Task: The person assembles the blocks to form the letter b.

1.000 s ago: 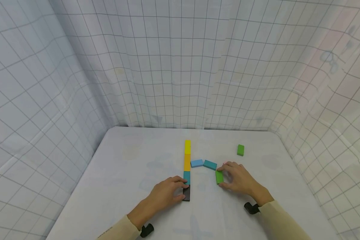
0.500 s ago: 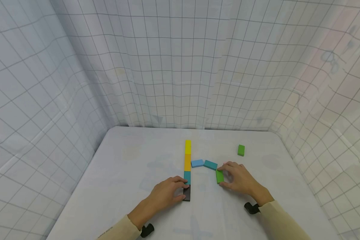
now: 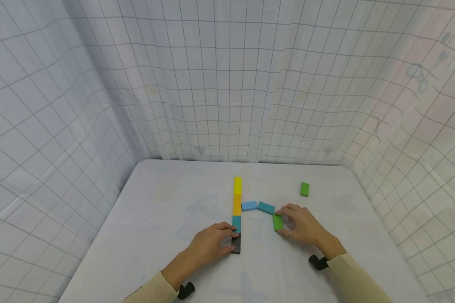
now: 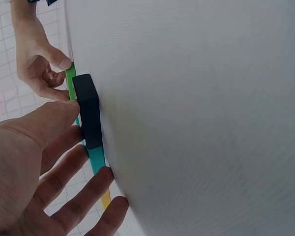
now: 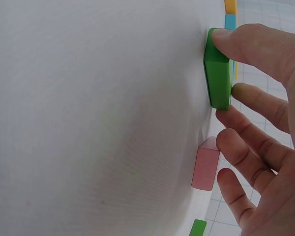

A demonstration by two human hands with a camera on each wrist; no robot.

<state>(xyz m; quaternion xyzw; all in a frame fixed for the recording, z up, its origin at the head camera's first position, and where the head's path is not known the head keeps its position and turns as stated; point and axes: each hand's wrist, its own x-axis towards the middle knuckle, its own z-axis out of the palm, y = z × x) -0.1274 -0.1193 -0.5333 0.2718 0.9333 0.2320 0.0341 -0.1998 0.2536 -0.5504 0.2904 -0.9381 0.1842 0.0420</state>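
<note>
A straight line of blocks runs toward me in the head view: yellow point(image 3: 237, 185), orange point(image 3: 237, 205), teal point(image 3: 236, 223) and black point(image 3: 236, 244). My left hand point(image 3: 211, 244) rests thumb and fingertips on the black block and the teal block's near end, its fingers fairly straight in the left wrist view. From the orange block's right side curve a light blue block point(image 3: 249, 206), a second teal block point(image 3: 266, 208) and a green block point(image 3: 278, 223). My right hand point(image 3: 301, 225) pinches that green block lengthwise between thumb and fingers, its far end right at the second teal block.
In the right wrist view a pink block point(image 5: 205, 164) stands by my right fingertips; the hand mostly hides it in the head view. Another green block point(image 3: 305, 190) lies farther back on the right. Gridded white curtains point(image 3: 231, 84) enclose the white-covered table point(image 3: 167, 202).
The green block in my right hand has slid very slightly away from me, toward the second teal block. My left hand and the other blocks look the same.
</note>
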